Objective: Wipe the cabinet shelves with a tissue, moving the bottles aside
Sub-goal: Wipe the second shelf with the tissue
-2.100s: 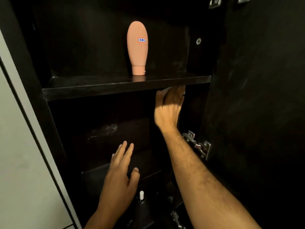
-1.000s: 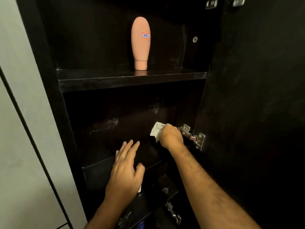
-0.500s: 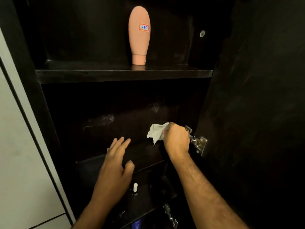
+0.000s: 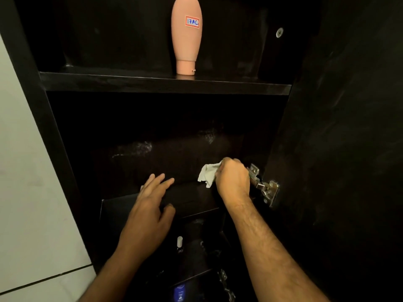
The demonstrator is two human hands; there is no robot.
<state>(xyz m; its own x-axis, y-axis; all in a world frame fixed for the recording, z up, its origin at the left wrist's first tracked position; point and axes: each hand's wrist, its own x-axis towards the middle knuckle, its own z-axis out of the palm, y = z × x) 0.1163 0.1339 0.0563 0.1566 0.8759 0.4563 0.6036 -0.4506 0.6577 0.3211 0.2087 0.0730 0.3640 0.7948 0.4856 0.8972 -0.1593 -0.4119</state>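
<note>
The tissue (image 4: 208, 174), white and crumpled, sits at the far right of the middle shelf (image 4: 192, 198), bunched in the right hand (image 4: 233, 179), whose fingers are curled tight round it just beside the metal door hinge (image 4: 262, 185). The left hand (image 4: 150, 205) lies flat and relaxed, fingers straight, on the near left part of the same shelf, holding nothing. No bottle shows on this shelf. One shelf up, a peach bottle (image 4: 186, 35) stands upside down on its cap near the middle of the upper shelf (image 4: 152, 83). Below, a small white-capped bottle (image 4: 179, 244) stands on a lower shelf, and a blue bottle (image 4: 180, 292) shows at the bottom edge.

The step in hand looks to be wiping the middle shelf, starting from its right corner. The next move likely calls for a pressed sweep leftward across the board, with the left hand lifting clear. White smears on the back panel (image 4: 135, 148) may want a pass too.
</note>
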